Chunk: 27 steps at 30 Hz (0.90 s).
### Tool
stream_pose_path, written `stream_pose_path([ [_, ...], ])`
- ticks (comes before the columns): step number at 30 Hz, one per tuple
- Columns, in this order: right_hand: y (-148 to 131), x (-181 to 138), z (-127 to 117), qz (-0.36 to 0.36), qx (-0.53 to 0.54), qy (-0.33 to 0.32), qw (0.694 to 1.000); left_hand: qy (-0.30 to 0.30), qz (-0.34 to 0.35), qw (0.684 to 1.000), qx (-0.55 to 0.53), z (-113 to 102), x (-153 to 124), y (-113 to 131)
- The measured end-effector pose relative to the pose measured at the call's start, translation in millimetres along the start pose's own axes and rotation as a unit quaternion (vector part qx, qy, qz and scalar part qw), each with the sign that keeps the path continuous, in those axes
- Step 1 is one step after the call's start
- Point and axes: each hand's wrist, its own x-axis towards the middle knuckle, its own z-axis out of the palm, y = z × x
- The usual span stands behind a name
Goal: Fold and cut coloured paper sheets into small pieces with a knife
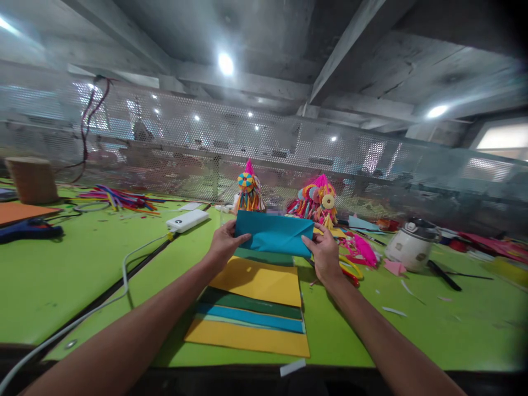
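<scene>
A blue sheet of paper (272, 232) is held up lengthwise between both hands, above the table. My left hand (225, 240) pinches its left end, thumb on the near face. At the right end my right hand (324, 252) grips it the same way. Below lies an overlapping row of coloured sheets: a yellow sheet (259, 279), a dark green sheet (256, 303), a blue strip (251, 318) and another yellow sheet (247, 337) nearest me. Behind the blue paper, part of a green sheet (264, 257) shows.
Scissors with yellow handles (350, 268) lie beside my right hand. Tasselled paper ornaments (248, 187) stand behind. A white power bank (187, 220) with a cable, a blue glue gun (31, 230), paper strips (119, 199) and a white pot (412, 245) sit on the green table (371, 330).
</scene>
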Motion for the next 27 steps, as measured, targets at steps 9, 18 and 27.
stream_pose_path([
  [9, -4.1, -1.9, 3.6, 0.012, 0.017, 0.0, 1.0, 0.007, 0.004, 1.0, 0.017, -0.1, -0.3, 1.1],
  [18, -3.7, -2.0, 1.0, 0.035, 0.026, -0.024, 0.999, -0.002, 0.007, 1.0, 0.005, -0.7, 0.3, 1.0],
  [27, 2.8, -0.3, -1.5, 0.023, -0.01, -0.025, 0.999, -0.01, 0.003, 1.0, -0.001, -0.5, -1.4, 4.2],
])
